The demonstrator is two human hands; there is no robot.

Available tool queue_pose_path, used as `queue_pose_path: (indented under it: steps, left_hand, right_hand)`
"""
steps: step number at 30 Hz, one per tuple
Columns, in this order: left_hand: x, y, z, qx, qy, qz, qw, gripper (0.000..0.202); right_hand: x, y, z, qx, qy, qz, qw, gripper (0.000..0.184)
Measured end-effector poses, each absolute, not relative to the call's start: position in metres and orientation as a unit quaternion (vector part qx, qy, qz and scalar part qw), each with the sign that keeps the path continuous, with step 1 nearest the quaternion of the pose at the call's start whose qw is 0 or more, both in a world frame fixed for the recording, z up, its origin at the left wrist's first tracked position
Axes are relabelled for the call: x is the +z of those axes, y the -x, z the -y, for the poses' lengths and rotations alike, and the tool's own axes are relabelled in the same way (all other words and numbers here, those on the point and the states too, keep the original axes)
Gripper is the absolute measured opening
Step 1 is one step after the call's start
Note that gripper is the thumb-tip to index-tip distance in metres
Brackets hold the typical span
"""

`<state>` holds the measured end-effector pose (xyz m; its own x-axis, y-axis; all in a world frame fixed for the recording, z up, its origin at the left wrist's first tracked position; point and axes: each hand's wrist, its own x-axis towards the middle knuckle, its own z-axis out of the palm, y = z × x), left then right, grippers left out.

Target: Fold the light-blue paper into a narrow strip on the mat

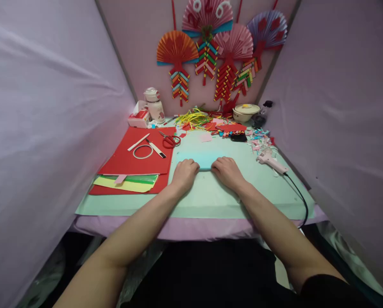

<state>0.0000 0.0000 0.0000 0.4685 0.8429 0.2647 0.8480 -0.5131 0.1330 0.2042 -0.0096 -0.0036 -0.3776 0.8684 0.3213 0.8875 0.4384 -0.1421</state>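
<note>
A light blue sheet of paper (204, 159) lies flat in the middle of the table, its near edge looking folded over in a narrow strip. My left hand (185, 173) is closed on the left end of that edge, fingers curled over it. On the right end, my right hand (227, 172) grips the same edge in a like way. Between the two hands the strip shows as a darker blue band. Both thumbs are mostly hidden.
Red sheets (130, 158) at left carry scissors (170, 140), a cutter knife (156, 149), a white pen (138, 142) and a ring (143, 152). A glue gun (273, 162) with a black cord lies right. Paper strips (194, 118) and a lidded bowl (246, 112) stand behind; paper fans (178, 47) hang above.
</note>
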Motion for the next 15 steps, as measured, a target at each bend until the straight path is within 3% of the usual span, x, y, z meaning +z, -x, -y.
queue_pose_path:
  steps: [15]
  left_hand:
    - [0.005, 0.015, -0.011, -0.138, 0.757, 0.636, -0.057, 0.015]
  right_hand:
    - [-0.017, -0.219, -0.002, 0.096, 0.674, 0.701, 0.214, 0.022]
